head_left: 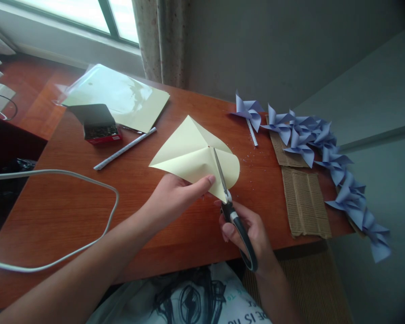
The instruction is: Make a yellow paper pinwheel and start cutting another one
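A square sheet of pale yellow paper with diagonal creases is held above the table by my left hand. The thumb lies on top of its near corner and the fingers are under it. My right hand grips black-handled scissors, their blades lying along the crease from the near corner toward the sheet's centre. The right part of the sheet curls over in a rounded flap. How far the cut reaches under the blade I cannot tell.
Several purple paper pinwheels line the right side, some over cardboard pieces. A rolled paper stick, an open red box and a plastic-sleeved paper pack lie at the left. A white cable loops across the wooden table.
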`<state>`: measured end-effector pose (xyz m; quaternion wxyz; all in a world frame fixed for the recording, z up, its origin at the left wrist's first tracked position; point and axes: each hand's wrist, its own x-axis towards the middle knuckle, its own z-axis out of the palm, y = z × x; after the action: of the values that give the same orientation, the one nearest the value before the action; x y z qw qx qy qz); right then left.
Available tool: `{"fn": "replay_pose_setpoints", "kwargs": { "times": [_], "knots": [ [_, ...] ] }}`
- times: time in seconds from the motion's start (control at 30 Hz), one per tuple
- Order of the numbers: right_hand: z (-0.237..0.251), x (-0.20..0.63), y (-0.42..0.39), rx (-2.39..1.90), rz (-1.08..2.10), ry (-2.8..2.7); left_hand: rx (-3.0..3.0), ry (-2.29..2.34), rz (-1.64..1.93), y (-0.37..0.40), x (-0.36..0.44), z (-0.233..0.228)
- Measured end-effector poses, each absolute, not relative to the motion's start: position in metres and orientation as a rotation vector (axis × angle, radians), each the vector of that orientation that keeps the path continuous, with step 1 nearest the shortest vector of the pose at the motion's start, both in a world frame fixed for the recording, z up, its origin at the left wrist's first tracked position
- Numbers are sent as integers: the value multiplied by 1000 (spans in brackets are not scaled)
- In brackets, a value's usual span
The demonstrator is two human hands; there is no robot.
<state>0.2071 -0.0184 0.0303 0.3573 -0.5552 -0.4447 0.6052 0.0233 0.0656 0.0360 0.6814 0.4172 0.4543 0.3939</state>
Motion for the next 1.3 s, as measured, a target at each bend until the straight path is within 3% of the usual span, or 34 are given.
{"fn": "replay_pose_setpoints", "kwargs": {
  "times": [1.3],
  "knots": [
    [25, 210, -23, -1452, 1592, -1071, 927, 1039, 879, 66, 23, 40]
  ]
}}
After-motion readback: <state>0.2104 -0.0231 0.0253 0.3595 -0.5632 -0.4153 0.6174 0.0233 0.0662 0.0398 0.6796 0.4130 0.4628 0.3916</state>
